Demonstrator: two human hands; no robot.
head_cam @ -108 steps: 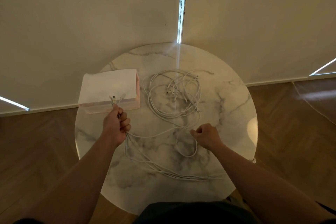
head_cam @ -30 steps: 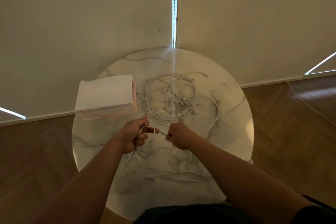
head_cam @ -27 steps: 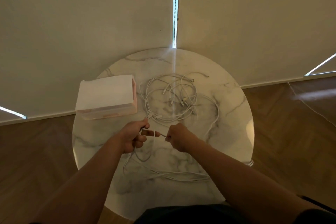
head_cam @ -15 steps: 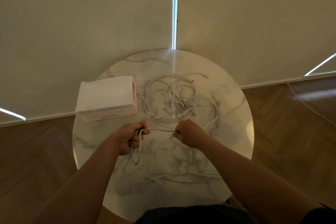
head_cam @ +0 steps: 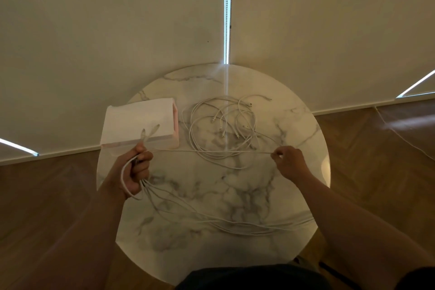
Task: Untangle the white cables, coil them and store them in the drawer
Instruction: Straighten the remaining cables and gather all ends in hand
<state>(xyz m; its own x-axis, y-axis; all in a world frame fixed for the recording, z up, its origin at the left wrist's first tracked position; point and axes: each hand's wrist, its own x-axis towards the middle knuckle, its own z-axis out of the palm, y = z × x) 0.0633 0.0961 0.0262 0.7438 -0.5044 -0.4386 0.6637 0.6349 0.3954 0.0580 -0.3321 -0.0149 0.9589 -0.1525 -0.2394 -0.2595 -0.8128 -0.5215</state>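
On the round marble table (head_cam: pixel 235 254) the tangle of white cables (head_cam: pixel 223 125) lies in loose loops on the far half, just right of a small white drawer box (head_cam: pixel 138 122) that sits at the table's far-left edge. From where I stand the box shows only its top and a pinkish right side, so I cannot tell whether a drawer is pulled out. The left hand (head_cam: pixel 134 169) is closed round a bundle of cable, with two plug ends (head_cam: pixel 150 132) sticking up above the fist in front of the box and a loop hanging down over the wrist. The right hand (head_cam: pixel 288 162) pinches a single strand (head_cam: pixel 211 152) between thumb and fingertips; that strand runs taut between the two hands, passing over the near edge of the tangle. More trailing lengths (head_cam: pixel 235 226) sweep from under the left hand across the near half of the marble toward the right rim, where they seem to reach the edge, though the dim light makes it hard to be sure. Dark clothing (head_cam: pixel 247 278) cuts off the nearest part of the table. Bare marble lies between the hands and the trailing lengths, and wooden floor (head_cam: pixel 47 195) surrounds the table, with pale blinds (head_cam: pixel 117 30) behind.
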